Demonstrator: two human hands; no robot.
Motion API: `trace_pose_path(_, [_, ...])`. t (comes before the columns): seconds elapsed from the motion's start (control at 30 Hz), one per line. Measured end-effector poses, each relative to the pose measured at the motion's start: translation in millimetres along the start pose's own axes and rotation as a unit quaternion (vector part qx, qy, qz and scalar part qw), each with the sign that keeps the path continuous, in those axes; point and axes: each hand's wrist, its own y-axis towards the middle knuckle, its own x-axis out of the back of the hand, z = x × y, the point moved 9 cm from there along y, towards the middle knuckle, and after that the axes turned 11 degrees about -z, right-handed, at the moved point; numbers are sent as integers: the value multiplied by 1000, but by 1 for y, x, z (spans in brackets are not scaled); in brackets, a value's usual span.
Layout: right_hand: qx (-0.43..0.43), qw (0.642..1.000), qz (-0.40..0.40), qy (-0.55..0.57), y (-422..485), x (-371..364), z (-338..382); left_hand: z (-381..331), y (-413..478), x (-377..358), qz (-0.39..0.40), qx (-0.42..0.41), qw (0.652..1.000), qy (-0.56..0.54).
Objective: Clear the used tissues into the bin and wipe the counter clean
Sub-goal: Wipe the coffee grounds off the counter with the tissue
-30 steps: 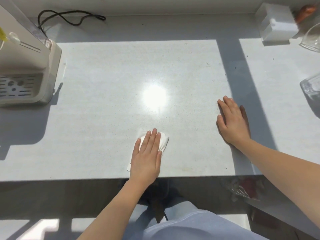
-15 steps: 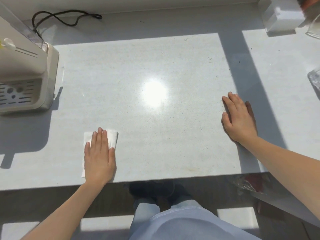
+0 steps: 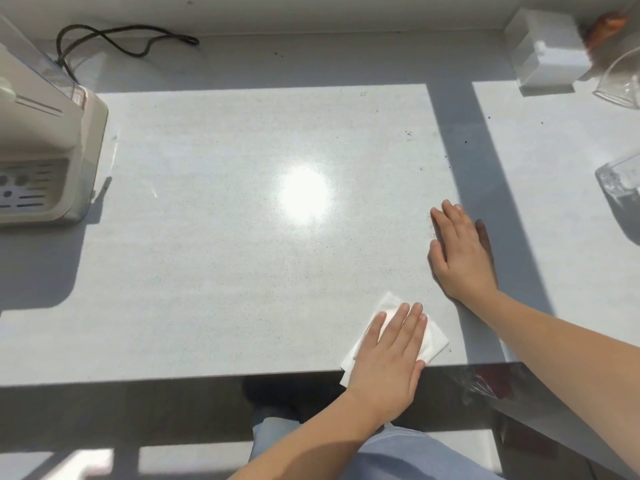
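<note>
A folded white tissue (image 3: 434,341) lies flat on the pale counter (image 3: 225,271) at its front edge, right of centre. My left hand (image 3: 388,358) presses down on the tissue with fingers stretched out and covers most of it. One corner of the tissue hangs over the counter's edge. My right hand (image 3: 460,254) rests palm down on the counter just behind and to the right of the tissue, holding nothing. A few dark crumbs (image 3: 410,133) dot the counter further back.
A beige appliance (image 3: 41,161) stands at the left edge with a black cord (image 3: 121,39) behind it. At the back right corner is a white box (image 3: 550,53), and clear glass vessels (image 3: 620,81) sit along the right side. A clear plastic bag (image 3: 485,379) hangs below the counter's front right.
My left hand has slid the tissue along the front edge, first left and then far to the right, ending close to my right hand. My right hand has stayed in place.
</note>
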Motion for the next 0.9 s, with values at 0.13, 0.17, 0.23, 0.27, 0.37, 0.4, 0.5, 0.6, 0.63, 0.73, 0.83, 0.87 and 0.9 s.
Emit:
trace_pose_path(0.13, [-1,1000,-2,-3,-1,0,-1,-2,6,-3,0,3,1000,-10])
trace_pose_path(0.17, [-2,1000,-2,-4,0,0,-1,-1,5,-4,1,1,1000,-14])
trace_pose_path(0.23, [-3,1000,0,-3,0,0,-1,-1,7,-6,-4,-6,1000,-19])
trace_pose_path(0.27, [-5,1000,2,-2,0,0,-1,2,11,-5,-6,-8,1000,-18])
trace_pose_path(0.37, [-10,1000,7,-4,-1,0,0,30,43,2,-30,14,999,-19])
trace_pose_path(0.4, [-10,1000,7,-6,-1,1,1,47,58,8,-44,31,998,-25])
trace_pose_path(0.5, [-14,1000,14,-2,1,1,-2,111,89,28,-82,82,993,-25])
trace_pose_path(0.6, [-17,1000,16,1,0,0,-4,175,102,46,-109,129,985,-25])
trace_pose_path(0.63, [-16,1000,15,4,0,1,-3,197,103,53,-118,148,982,-23])
trace_pose_path(0.73, [-15,1000,15,15,1,1,-3,265,92,72,-141,209,968,-15])
trace_pose_path(0.83, [-16,1000,15,16,1,1,-4,327,55,86,-164,273,948,-1])
trace_pose_path(0.87, [-16,1000,15,17,1,1,-3,343,39,90,-170,293,941,6])
trace_pose_path(0.9, [-15,1000,14,18,1,1,-3,356,23,93,-174,311,934,11])
